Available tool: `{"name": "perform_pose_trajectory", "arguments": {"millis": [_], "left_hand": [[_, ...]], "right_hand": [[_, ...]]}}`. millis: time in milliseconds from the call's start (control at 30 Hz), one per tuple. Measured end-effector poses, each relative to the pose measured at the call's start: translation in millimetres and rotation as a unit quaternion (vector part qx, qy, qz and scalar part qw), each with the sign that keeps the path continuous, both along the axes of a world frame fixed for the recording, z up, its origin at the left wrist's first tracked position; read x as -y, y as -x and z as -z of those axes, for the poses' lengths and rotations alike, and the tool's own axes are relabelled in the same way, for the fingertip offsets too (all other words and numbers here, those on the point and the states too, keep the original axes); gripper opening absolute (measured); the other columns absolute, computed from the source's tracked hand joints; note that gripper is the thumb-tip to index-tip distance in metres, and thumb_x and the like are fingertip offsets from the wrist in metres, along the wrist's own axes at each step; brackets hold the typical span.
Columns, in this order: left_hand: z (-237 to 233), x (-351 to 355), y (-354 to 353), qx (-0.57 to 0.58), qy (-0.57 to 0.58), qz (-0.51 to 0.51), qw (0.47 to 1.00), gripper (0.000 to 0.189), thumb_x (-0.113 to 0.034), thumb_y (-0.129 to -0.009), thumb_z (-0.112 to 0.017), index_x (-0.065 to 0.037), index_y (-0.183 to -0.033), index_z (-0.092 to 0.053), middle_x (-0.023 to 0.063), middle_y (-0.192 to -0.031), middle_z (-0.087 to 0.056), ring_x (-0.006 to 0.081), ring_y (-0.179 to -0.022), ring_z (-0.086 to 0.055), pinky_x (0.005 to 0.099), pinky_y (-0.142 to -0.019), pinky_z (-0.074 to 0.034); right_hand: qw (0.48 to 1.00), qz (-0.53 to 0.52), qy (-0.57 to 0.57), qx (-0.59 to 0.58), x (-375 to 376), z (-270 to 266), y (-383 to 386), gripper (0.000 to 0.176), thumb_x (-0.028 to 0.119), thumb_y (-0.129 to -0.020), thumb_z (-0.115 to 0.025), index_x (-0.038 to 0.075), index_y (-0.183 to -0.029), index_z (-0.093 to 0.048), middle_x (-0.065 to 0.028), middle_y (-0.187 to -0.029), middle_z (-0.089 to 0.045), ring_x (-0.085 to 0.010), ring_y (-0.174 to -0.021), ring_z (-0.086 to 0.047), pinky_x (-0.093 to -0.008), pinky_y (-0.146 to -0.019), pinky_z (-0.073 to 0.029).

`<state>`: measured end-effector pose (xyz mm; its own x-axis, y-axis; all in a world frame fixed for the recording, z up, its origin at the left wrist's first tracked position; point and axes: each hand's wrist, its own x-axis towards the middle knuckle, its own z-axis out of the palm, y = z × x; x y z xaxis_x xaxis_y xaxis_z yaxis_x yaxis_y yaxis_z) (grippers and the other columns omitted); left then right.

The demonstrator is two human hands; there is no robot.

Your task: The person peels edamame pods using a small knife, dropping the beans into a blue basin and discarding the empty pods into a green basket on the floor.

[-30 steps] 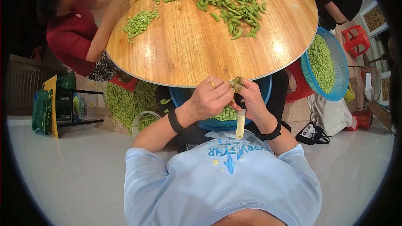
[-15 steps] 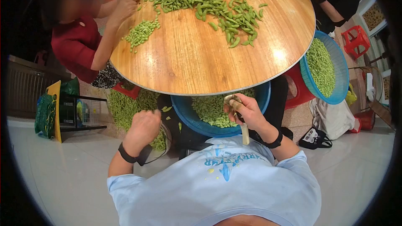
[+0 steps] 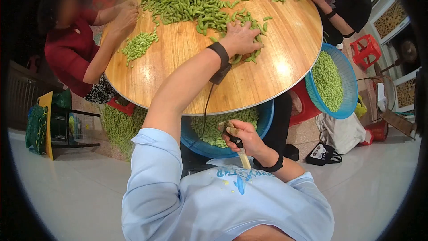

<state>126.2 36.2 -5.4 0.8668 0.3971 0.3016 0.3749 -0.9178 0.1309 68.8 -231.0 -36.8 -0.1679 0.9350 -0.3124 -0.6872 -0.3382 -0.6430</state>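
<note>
My left hand (image 3: 242,40) is stretched out over the near end of the green soybean pods (image 3: 187,0) on the round wooden table (image 3: 200,76). Its fingers are spread and touch the pods; whether any pod is between them is hidden. Below the table edge, close to my shirt, my right hand (image 3: 245,137) is closed around a dark-handled tool (image 3: 245,159) with a pale flat strip pointing down. Something brownish covers the thumb and finger area. Under that hand stands a blue basket (image 3: 266,118) of shelled green beans (image 3: 209,129).
A person in red (image 3: 71,49) sits at the left beside a small heap of shelled beans (image 3: 139,46). Another person in black (image 3: 345,4) handles pods at the right. A second blue basket (image 3: 349,76) of beans stands right of the table, near red stools (image 3: 366,51).
My left hand has gone from beside my lap up and forward onto the pods, its fingers opening. My right hand still grips the tool and sits slightly lower and further left.
</note>
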Motion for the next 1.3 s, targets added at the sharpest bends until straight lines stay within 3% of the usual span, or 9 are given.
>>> {"name": "perform_pose_trajectory", "arguments": {"millis": [133,300,367,467,600,900,1133,1233,1300], "left_hand": [[11,-3,21,-0.046,0.061,0.023,0.997,0.039,-0.037,-0.078,-0.057,-0.015,-0.110,-0.061,0.0152,-0.108,-0.053,0.0380,-0.108,-0.050,0.0575,-0.082,-0.036],[0,-14,95,-0.019,0.052,0.078,0.995,0.027,-0.031,-0.080,-0.057,-0.014,-0.100,-0.062,0.0122,-0.106,-0.054,0.0320,-0.102,-0.053,0.0516,-0.077,-0.038],[-8,-21,116,0.086,0.135,0.105,0.981,0.019,-0.024,-0.081,-0.058,-0.011,-0.094,-0.062,0.0118,-0.100,-0.056,0.0304,-0.095,-0.055,0.0495,-0.075,-0.040],[-22,-12,143,0.112,0.021,0.044,0.993,0.014,-0.015,-0.080,-0.060,-0.006,-0.091,-0.061,0.0121,-0.093,-0.057,0.0298,-0.090,-0.054,0.0454,-0.074,-0.043],[-33,42,163,0.114,-0.007,0.125,0.986,0.015,0.001,-0.074,-0.058,-0.001,-0.090,-0.059,0.0144,-0.085,-0.054,0.0323,-0.084,-0.055,0.0407,-0.070,-0.046],[-7,71,163,0.047,0.155,0.049,0.986,0.013,-0.003,-0.075,-0.060,-0.001,-0.088,-0.058,0.0155,-0.084,-0.052,0.0355,-0.081,-0.056,0.0415,-0.069,-0.048],[5,90,167,0.101,0.023,0.083,0.991,0.015,-0.006,-0.075,-0.065,-0.001,-0.086,-0.057,0.0158,-0.082,-0.053,0.0377,-0.077,-0.056,0.0434,-0.067,-0.048],[-5,104,170,0.192,0.199,0.001,0.961,0.017,0.002,-0.078,-0.063,-0.001,-0.094,-0.058,0.0098,-0.084,-0.058,0.0250,-0.073,-0.059,0.0317,-0.067,-0.049],[-15,114,175,0.199,0.580,-0.069,0.787,0.016,0.002,-0.082,-0.063,-0.001,-0.097,-0.058,0.0025,-0.088,-0.060,0.0117,-0.079,-0.058,0.0236,-0.071,-0.048]], "right_hand": [[1.000,0.020,-0.007,0.002,2,6,-3,0.021,0.013,-0.096,-0.045,-0.001,-0.107,-0.055,-0.0060,-0.076,-0.054,-0.0089,-0.051,-0.046,-0.0209,-0.041,-0.034],[1.000,0.028,-0.002,-0.004,4,14,-3,0.022,0.014,-0.097,-0.044,-0.001,-0.109,-0.055,-0.0055,-0.075,-0.053,-0.0092,-0.052,-0.044,-0.0213,-0.043,-0.035],[0.999,0.027,-0.011,-0.021,4,15,-2,0.023,0.014,-0.097,-0.044,-0.001,-0.111,-0.054,-0.0052,-0.075,-0.052,-0.0090,-0.052,-0.043,-0.0213,-0.043,-0.035],[0.999,0.020,-0.017,-0.043,3,12,0,0.025,0.016,-0.098,-0.043,0.000,-0.114,-0.052,-0.0045,-0.076,-0.050,-0.0087,-0.054,-0.041,-0.0213,-0.044,-0.035],[0.998,0.013,-0.010,-0.057,6,4,2,0.030,0.016,-0.098,-0.039,-0.003,-0.120,-0.047,-0.0052,-0.076,-0.045,-0.0092,-0.055,-0.039,-0.0208,-0.044,-0.035],[0.999,0.030,-0.027,-0.021,3,8,0,0.029,0.015,-0.098,-0.040,-0.003,-0.120,-0.047,-0.0055,-0.074,-0.046,-0.0093,-0.055,-0.040,-0.0212,-0.042,-0.035],[0.995,0.075,-0.058,0.026,-1,8,-4,0.027,0.012,-0.098,-0.039,0.002,-0.120,-0.048,-0.0051,-0.075,-0.049,-0.0088,-0.053,-0.043,-0.0209,-0.042,-0.036],[0.983,0.154,-0.075,0.060,-8,-3,-8,0.031,0.011,-0.097,-0.040,0.003,-0.127,-0.045,-0.0056,-0.077,-0.050,-0.0091,-0.054,-0.044,-0.0205,-0.043,-0.036],[0.980,0.176,-0.084,0.048,-14,-1,-10,0.033,0.011,-0.098,-0.041,0.003,-0.129,-0.044,-0.0058,-0.078,-0.050,-0.0092,-0.055,-0.044,-0.0206,-0.043,-0.037]]}}
